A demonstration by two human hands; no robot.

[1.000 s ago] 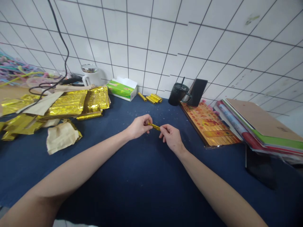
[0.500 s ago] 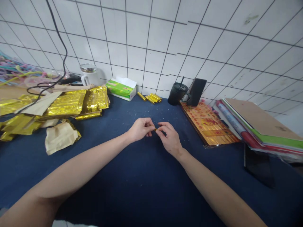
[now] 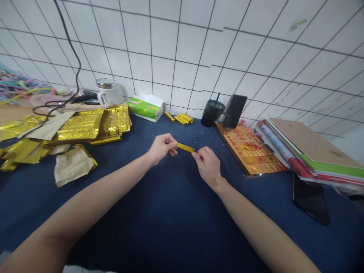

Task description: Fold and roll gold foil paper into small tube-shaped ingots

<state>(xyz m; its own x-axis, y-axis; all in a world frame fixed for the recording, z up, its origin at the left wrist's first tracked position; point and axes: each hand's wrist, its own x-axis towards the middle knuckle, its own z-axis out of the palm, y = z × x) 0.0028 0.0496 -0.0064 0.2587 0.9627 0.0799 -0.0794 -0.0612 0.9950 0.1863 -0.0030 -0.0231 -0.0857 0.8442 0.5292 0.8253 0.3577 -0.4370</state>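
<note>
From left hand [image 3: 160,149], gold-foil roll [image 3: 185,147]

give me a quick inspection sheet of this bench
surface: navy cloth, small specks near the hands
job's things: gold roll; more gold rolls by the wall; gold foil pile at left
clutter: crumpled paper, tissue box, mug, black tumbler, printed sheets, folder stack, black device
grippers: left hand fingers pinch the roll's end; right hand beside the other end, contact unclear
cables: black cable runs down the wall, left of the mug
surroundings: white tiled wall
</note>
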